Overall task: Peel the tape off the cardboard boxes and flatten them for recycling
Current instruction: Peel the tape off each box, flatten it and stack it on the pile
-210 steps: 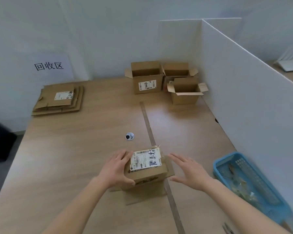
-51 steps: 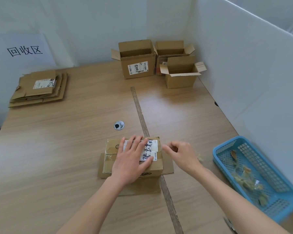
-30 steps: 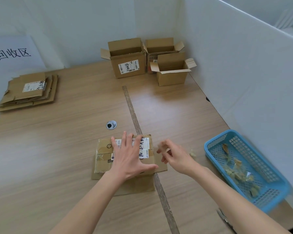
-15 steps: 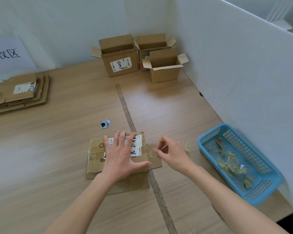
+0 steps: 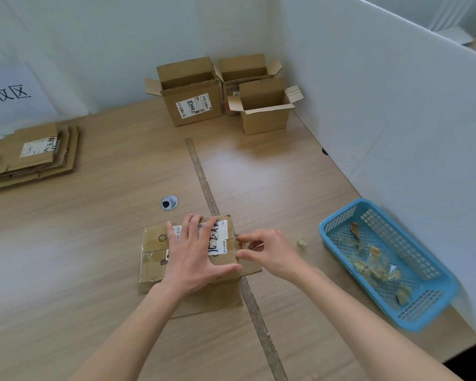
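Wooden table (image 5: pixel 94 243), left hand (image 5: pixel 193 254) still pressing box (image 5: pixel 154 259), right hand (image 5: pixel 270 251) now pinching tape (image 5: pixel 249 245)

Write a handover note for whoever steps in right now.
Left hand: flat, pressing the box down on the table.
Right hand: fingers pinching tape at the box's right end.
Done: a flat stack far left; tape scraps in the basket, one scrap beside it.
Left: finish peeling and flattening this box, then the three open boxes at the back.
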Motion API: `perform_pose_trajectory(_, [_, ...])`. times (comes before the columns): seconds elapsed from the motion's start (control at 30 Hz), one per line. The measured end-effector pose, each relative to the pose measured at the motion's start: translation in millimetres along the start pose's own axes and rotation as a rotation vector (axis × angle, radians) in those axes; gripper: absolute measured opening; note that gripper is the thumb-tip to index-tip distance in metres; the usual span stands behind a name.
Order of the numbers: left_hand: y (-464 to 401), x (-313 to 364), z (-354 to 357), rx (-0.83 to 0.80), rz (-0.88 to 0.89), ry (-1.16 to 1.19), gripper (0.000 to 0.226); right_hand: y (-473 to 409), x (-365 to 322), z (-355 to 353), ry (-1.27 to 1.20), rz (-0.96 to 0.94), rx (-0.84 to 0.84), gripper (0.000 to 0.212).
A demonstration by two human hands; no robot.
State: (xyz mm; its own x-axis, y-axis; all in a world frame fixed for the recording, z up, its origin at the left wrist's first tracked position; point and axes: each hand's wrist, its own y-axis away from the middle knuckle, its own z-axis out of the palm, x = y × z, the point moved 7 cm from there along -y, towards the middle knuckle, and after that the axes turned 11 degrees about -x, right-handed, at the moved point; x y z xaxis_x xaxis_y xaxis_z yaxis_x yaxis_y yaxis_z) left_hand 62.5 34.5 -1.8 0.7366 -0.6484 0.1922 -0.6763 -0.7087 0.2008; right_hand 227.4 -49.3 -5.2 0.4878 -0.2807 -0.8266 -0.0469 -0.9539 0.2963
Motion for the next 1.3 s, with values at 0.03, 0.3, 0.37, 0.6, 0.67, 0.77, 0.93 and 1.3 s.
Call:
perform_pose_trajectory(0.03, [-0.2, -0.7, 0.6, -0.017, 0.004, -0.004, 0.131, -0.5, 0.6, 1.6, -0.027, -0.001, -0.012, 0.045])
perform_pose_trajectory(0.3, [-1.7, 1.7, -6.9, -0.035, 0.007, 0.004, 0.136, -2.5, 10.2, 4.6, -0.265, 0.083, -0.082, 0.037])
perform_pose_trajectory(0.37, [-2.6, 2.4, -9.9, -0.032, 0.023, 0.005, 0.135, -3.5, 10.3, 4.5, -0.289, 0.100, -0.084, 0.036])
perform_pose_trajectory(0.6, [-1.7, 5.0, -10.9, 0.017, 0.085, 0.015, 0.130, -10.8, 7.0, 2.4, -0.214, 0.137, -0.075, 0.049])
perform_pose_trajectory(0.67, [-1.7, 5.5, -10.8, 0.034, 0.106, 0.016, 0.129, -11.1, 6.5, 2.5, -0.221, 0.140, -0.061, 0.050])
perform_pose_trajectory(0.77, [-0.6, 3.6, -10.1, 0.043, 0.127, 0.018, 0.127, -11.4, 7.0, 4.8, -0.241, 0.145, -0.054, 0.048])
perform_pose_trajectory(0.93, [-0.4, 0.3, -9.2, 0.039, 0.144, 0.033, 0.125, -9.0, 0.8, 4.1, -0.162, 0.121, 0.014, 0.039])
perform_pose_trajectory(1.3, [-0.6, 0.5, -7.9, 0.053, 0.152, 0.029, 0.123, -9.5, -14.3, -4.9, -0.012, 0.128, 0.023, 0.008])
